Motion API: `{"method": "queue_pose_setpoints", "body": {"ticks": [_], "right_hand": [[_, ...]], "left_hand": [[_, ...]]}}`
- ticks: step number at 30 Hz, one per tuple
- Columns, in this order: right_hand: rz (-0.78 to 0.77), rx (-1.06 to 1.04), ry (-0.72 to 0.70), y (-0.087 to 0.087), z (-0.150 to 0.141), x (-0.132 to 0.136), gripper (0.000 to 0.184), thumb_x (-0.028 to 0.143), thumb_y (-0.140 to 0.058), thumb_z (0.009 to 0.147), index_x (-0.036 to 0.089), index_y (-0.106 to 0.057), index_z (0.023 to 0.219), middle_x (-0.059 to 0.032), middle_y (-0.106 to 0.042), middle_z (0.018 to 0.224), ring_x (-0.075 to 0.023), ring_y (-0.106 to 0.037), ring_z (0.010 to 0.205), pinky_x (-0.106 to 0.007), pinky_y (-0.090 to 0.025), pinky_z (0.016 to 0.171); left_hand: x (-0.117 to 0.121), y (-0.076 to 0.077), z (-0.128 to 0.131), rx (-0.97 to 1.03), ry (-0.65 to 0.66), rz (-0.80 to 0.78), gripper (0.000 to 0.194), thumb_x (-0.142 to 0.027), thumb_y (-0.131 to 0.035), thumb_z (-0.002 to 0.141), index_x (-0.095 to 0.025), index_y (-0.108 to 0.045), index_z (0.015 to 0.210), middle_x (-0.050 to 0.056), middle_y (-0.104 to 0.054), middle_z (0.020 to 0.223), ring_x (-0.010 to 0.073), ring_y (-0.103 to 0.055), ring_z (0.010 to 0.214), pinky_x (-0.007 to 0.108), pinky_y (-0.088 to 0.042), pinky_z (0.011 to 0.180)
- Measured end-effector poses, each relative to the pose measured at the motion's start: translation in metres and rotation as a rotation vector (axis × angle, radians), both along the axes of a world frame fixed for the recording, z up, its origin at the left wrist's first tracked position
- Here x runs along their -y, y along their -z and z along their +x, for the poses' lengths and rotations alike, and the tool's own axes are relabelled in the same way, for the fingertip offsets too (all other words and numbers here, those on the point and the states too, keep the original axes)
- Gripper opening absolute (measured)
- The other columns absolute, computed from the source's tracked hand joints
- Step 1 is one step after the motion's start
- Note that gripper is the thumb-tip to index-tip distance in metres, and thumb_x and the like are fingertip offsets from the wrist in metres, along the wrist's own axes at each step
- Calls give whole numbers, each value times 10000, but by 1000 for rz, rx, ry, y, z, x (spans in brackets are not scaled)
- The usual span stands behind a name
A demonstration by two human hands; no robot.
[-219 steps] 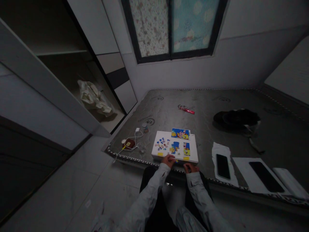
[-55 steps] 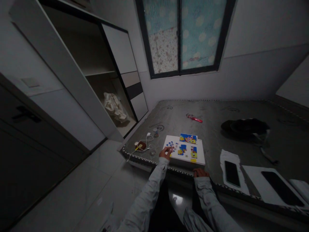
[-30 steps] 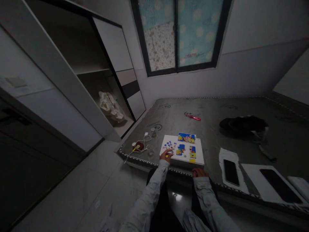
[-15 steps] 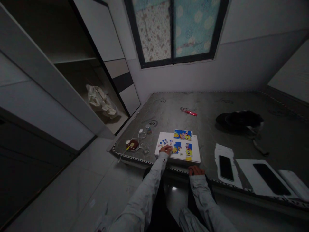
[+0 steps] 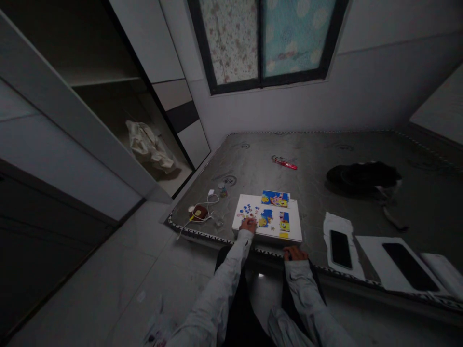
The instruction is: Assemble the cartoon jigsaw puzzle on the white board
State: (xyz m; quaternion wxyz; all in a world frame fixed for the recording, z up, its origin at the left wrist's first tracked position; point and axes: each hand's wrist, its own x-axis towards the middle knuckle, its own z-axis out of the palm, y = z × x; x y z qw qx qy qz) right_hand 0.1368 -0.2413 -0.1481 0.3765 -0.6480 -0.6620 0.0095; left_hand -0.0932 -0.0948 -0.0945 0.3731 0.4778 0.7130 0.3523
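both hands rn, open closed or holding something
Left hand: bent at the loose puzzle pieces; can't tell if holding one.
Right hand: curled near the mattress edge; can't tell if holding anything.

The white box (image 5: 295, 224) looks like smooth, matt card; at one o'clock from it, a glossy, plastic-looking red strip (image 5: 287, 165); at four, a smooth dark-faced phone (image 5: 340, 248)

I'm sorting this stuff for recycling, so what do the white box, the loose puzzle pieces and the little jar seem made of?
White box: probably cardboard, smooth and matte, going by its flat, plain faces and straight edges. Loose puzzle pieces: likely printed card, judging by their coloured, knobbed shapes; too small to read the finish. Little jar: see-through, so clear glass or plastic.
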Motion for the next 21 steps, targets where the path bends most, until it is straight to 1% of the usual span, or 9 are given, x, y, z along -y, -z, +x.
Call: {"method": "queue_pose_setpoints", "body": {"ticks": [3,5,8,10,12,14,16,19,21], "right_hand": [[6,-8,5,-1,-1,0,251,210,-473,880,235,-721,856,-44,-765,860,-214,-652,870,-362,-337,837],[-1,-8,7,-1,-1,0,249,216,-473,877,238,-719,847,-44,-765,861,-215,-652,861,-368,-333,836],[-13,-8,1,1,-1,0,250,221,-470,884,238,-719,870,-40,-765,885,-210,-654,877,-365,-331,831],[-10,-12,3,2,-1,-1,246,228,-470,882,241,-715,867,-33,-764,884,-206,-653,878,-362,-331,828],[-5,-14,15,3,-1,-1,241,233,-470,875,247,-709,851,-29,-761,869,-205,-649,874,-363,-330,830],[-8,-14,16,3,-2,0,241,234,-468,878,248,-707,857,-28,-759,872,-203,-648,875,-364,-333,838],[-13,-12,14,3,-2,0,246,238,-464,888,250,-709,869,-27,-758,883,-201,-647,875,-363,-341,846],[-16,-12,19,3,-2,1,260,251,-453,897,248,-711,865,-37,-757,893,-205,-645,878,-365,-350,848],[-14,-15,17,3,-2,0,262,251,-455,891,245,-715,861,-38,-757,889,-207,-649,877,-368,-350,848]], "left_hand": [[1,0,-2,-7,9,0,153,-208,-701,839,-184,-795,957,78,-806,981,214,-743,969,283,-555,913],[2,-1,-4,-10,12,-4,165,-214,-676,865,-178,-796,972,92,-806,1011,228,-742,986,300,-552,921],[3,-4,-5,-17,12,-1,185,-240,-655,893,-173,-788,1003,103,-804,1040,248,-734,1007,333,-544,938],[5,-4,-6,-18,10,11,181,-266,-664,894,-167,-782,989,106,-803,1034,257,-730,1006,340,-542,937],[6,-4,-6,-19,3,31,168,-279,-654,900,-171,-770,955,99,-801,1025,250,-728,995,329,-543,926],[9,-3,-7,-1,-1,72,174,-286,-608,922,-186,-749,944,81,-798,1022,217,-729,976,295,-544,901],[11,-2,-9,24,-11,96,210,-314,-554,947,-197,-728,961,64,-795,942,185,-730,890,270,-549,846],[13,-1,-14,39,-39,79,258,-364,-529,950,-192,-719,973,42,-759,750,177,-710,739,271,-555,769],[13,-1,-17,46,-49,69,246,-361,-555,930,-191,-729,962,42,-758,738,178,-715,743,270,-561,768]]}}
